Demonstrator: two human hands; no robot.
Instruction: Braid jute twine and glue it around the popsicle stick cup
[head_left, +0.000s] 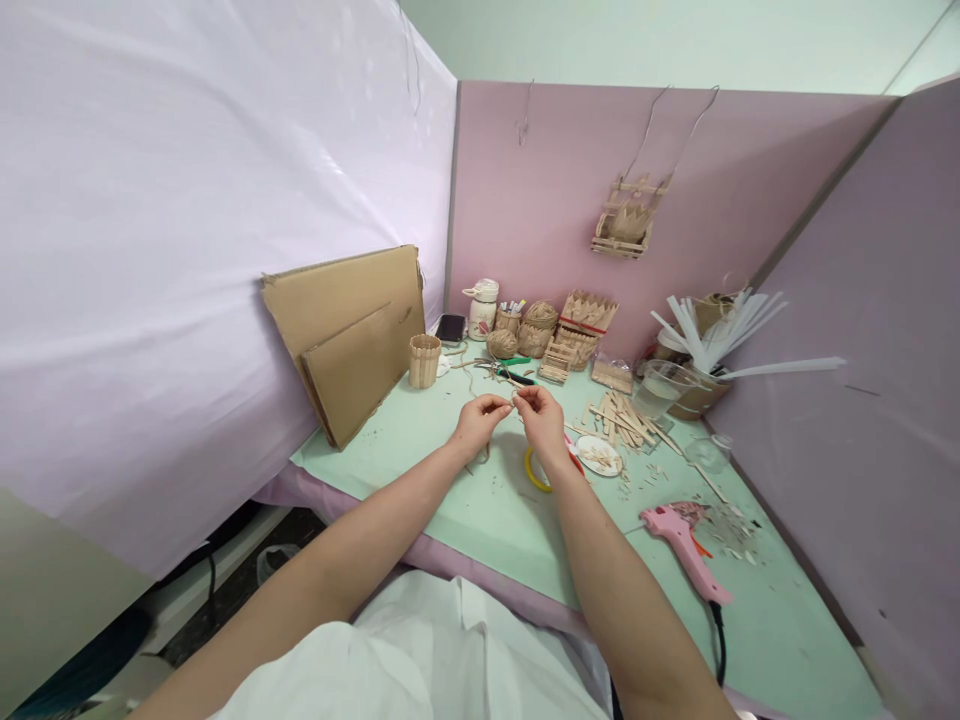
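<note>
My left hand [480, 418] and my right hand [541, 412] meet fingertip to fingertip above the middle of the table, both in a pinch. Between them is a thin piece of jute twine [484, 455], whose loose part dangles below my left hand. Just beyond my fingers lie pliers with dark handles [516, 377] and a green-handled tool [514, 361]. Yellow-handled scissors [535, 472] rest partly hidden under my right forearm. Near my right wrist is a white dish [599, 455] with small wood bits.
Cardboard sheets [360, 350] lean at left beside a stick cup [424, 362]. Twine balls [502, 344], a bottle [482, 310] and stick crafts [589, 315] line the back. Wooden sticks [624, 418], a plastic cup [660, 390] and a corded pink glue gun [686, 550] occupy the right.
</note>
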